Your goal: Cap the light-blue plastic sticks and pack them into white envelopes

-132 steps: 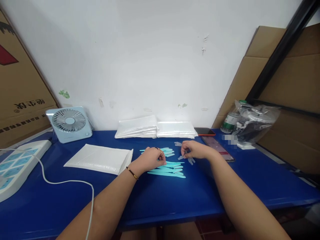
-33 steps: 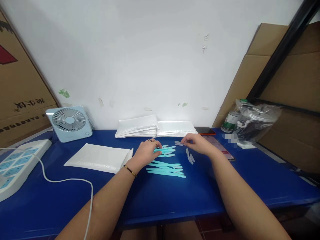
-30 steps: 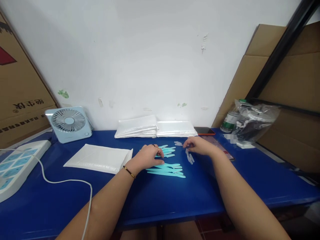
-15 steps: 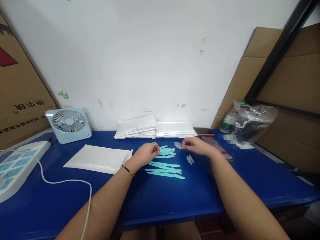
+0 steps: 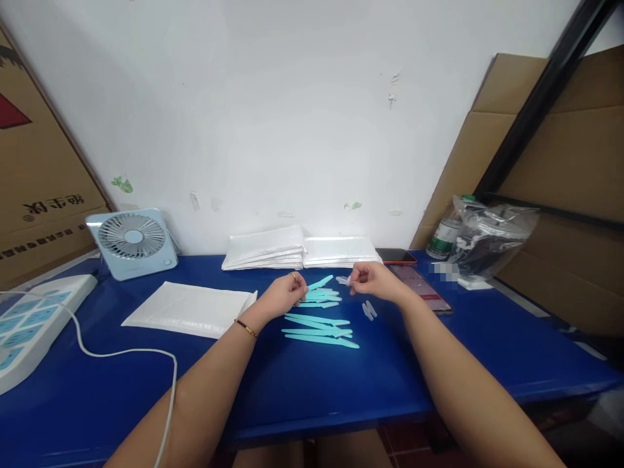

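Note:
My left hand (image 5: 287, 294) pinches one turquoise stick (image 5: 322, 283), its far end tilted up to the right above other sticks. Several turquoise sticks (image 5: 319, 296) lie beneath and beside its fingertips, and another group (image 5: 319, 330) is spread nearer to me. My right hand (image 5: 369, 281) is closed at the fingertips on a small clear piece (image 5: 344, 280), just right of the upper sticks. Two more clear pieces (image 5: 369, 310) rest on the blue table below my right hand.
A white padded envelope (image 5: 190, 309) lies left, with stacked envelopes (image 5: 263, 248) against the wall. A fan (image 5: 134, 240) and power strip (image 5: 43, 318) with a white cable stand left. Phones (image 5: 424, 289), a bottle (image 5: 443, 237) and a plastic bag (image 5: 492, 240) are right.
My left hand has lifted a turquoise stick from the upper group and moved slightly left. My right hand has picked up a clear piece near where it was and shifted slightly left.

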`<state>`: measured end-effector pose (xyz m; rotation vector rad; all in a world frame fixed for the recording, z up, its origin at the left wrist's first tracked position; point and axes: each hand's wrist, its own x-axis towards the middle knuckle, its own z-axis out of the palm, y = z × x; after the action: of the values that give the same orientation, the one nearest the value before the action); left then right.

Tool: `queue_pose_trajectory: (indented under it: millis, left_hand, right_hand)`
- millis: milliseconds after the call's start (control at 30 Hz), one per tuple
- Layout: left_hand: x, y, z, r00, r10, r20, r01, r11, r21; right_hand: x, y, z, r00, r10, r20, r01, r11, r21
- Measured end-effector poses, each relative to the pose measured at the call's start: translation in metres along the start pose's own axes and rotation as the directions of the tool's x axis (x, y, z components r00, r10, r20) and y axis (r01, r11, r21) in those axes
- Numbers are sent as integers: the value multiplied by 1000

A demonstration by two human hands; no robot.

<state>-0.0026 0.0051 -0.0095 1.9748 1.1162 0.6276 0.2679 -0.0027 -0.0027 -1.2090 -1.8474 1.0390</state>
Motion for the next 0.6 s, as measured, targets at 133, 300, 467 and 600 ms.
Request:
queue_pose_trajectory:
  millis: [133, 300, 467, 600]
  left_hand:
    - [2, -5, -3, 999, 2, -54, 3, 996, 94]
    - [4, -10, -5, 997, -5, -78, 19, 984, 180]
    - [5, -12, -7, 993, 17, -115, 15, 962, 273]
    - [6, -13, -7, 994, 34, -104, 1, 947, 321]
  right_hand:
    - [-1, -3, 2, 998, -32, -58, 30, 999, -24]
    - [-3, -9, 6, 978, -184, -96, 158, 960, -229]
    - [-5, -19, 10, 935, -347, -75, 270, 831, -486]
    - [-5, -25, 15, 906, -422, -20, 328, 733, -596]
